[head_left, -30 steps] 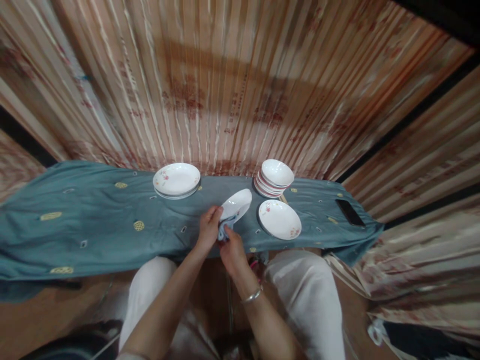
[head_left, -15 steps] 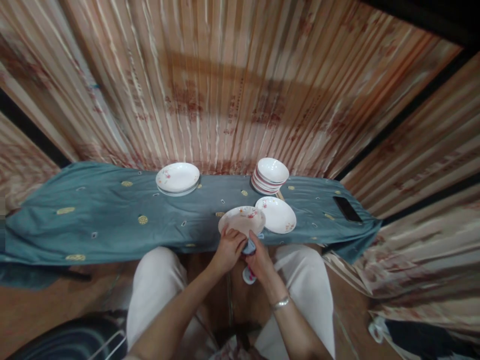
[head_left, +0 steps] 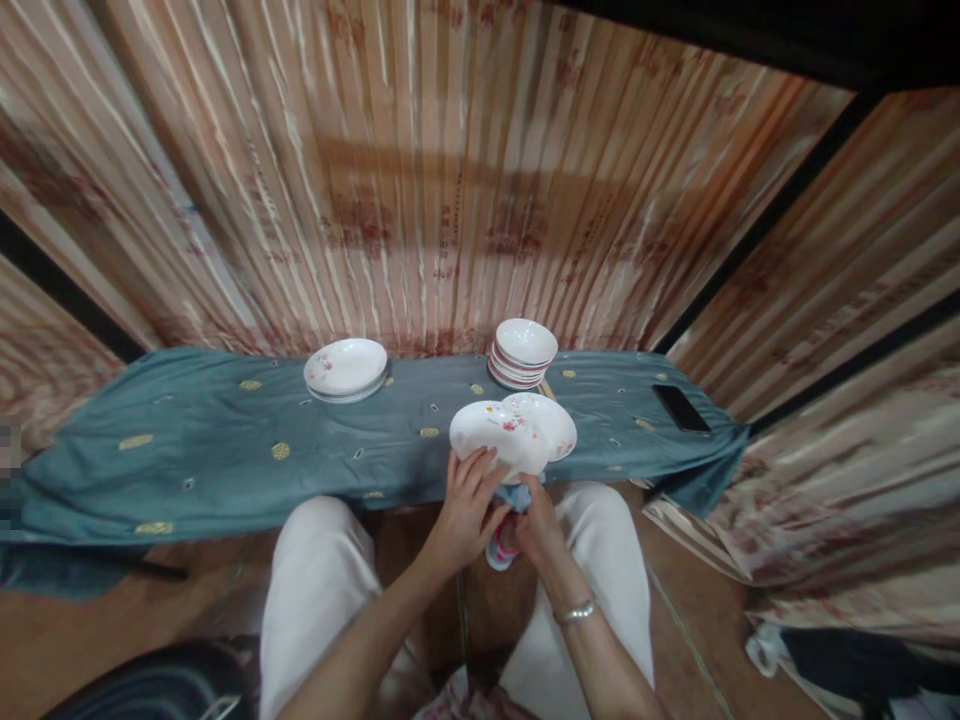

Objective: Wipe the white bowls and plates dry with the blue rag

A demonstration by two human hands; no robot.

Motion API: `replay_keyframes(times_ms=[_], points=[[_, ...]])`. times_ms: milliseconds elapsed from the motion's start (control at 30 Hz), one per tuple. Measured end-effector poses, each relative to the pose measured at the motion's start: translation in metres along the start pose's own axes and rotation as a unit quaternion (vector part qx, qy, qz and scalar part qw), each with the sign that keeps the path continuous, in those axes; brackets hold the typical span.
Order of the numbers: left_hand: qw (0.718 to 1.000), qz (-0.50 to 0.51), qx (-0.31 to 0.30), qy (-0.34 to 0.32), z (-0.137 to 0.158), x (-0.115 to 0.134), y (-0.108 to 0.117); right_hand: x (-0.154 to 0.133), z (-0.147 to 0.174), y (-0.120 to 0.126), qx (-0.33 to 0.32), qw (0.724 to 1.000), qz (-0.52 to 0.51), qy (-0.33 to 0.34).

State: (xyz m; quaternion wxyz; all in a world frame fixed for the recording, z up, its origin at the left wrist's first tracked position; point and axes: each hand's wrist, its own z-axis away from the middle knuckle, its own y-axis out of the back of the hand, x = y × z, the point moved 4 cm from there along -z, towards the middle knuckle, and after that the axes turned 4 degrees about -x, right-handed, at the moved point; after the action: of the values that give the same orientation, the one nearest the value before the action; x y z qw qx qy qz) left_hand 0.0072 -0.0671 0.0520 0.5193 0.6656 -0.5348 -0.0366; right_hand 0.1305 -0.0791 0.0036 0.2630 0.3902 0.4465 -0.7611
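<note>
A white oval plate [head_left: 491,430] with a floral print is held tilted over the near edge of the table. My left hand [head_left: 465,510] grips its near left rim, fingers over the top face and the thumb lower down. At the plate's near right edge, my right hand [head_left: 540,530] pinches a light blue cloth [head_left: 516,496] against the rim. Part of the cloth is hidden by the hands. Behind the held plate, partly covered by it, another floral plate [head_left: 559,432] lies on the table.
A stack of bowls [head_left: 525,345] stands farther back, and a stack of plates [head_left: 345,367] sits to the left. On the right lies a black phone [head_left: 680,408]. A green patterned tablecloth [head_left: 225,450] covers the narrow table, with a curtain [head_left: 420,200] close behind.
The held plate has turned and shifted right, overlapping the plate behind it more. My left fingers have spread along its rim, and my right hand has moved slightly right with the cloth.
</note>
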Motion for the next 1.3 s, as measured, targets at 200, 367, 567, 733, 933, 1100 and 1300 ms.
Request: replay_keyframes(times_ms=[200, 367, 567, 733, 933, 1100, 1300], points=[[1.0, 0.014, -0.008, 0.003, 0.009, 0.007, -0.026, -0.038, -0.016, 0.025, 0.048, 0.998, -0.024, -0.02], [0.998, 0.063, -0.013, 0.027, 0.009, -0.001, -0.05, -0.054, -0.026, 0.036, 0.067, 0.997, -0.01, -0.035], [0.989, 0.121, -0.014, 0.086, -0.019, -0.005, -0.065, -0.056, -0.03, 0.041, 0.078, 0.996, -0.016, -0.033], [0.988, 0.107, -0.025, 0.105, -0.032, -0.011, -0.07, -0.054, -0.032, 0.042, 0.088, 0.995, -0.013, -0.041], [0.989, 0.093, -0.032, 0.106, -0.037, -0.019, -0.074, -0.051, -0.04, 0.047, 0.094, 0.994, 0.008, -0.049], [0.988, 0.078, -0.035, 0.125, -0.046, -0.027, -0.077, -0.046, -0.049, 0.052, 0.115, 0.99, 0.036, -0.074], [0.989, 0.078, -0.039, 0.117, -0.057, -0.038, -0.082, -0.046, -0.056, 0.049, 0.106, 0.99, 0.017, -0.096]])
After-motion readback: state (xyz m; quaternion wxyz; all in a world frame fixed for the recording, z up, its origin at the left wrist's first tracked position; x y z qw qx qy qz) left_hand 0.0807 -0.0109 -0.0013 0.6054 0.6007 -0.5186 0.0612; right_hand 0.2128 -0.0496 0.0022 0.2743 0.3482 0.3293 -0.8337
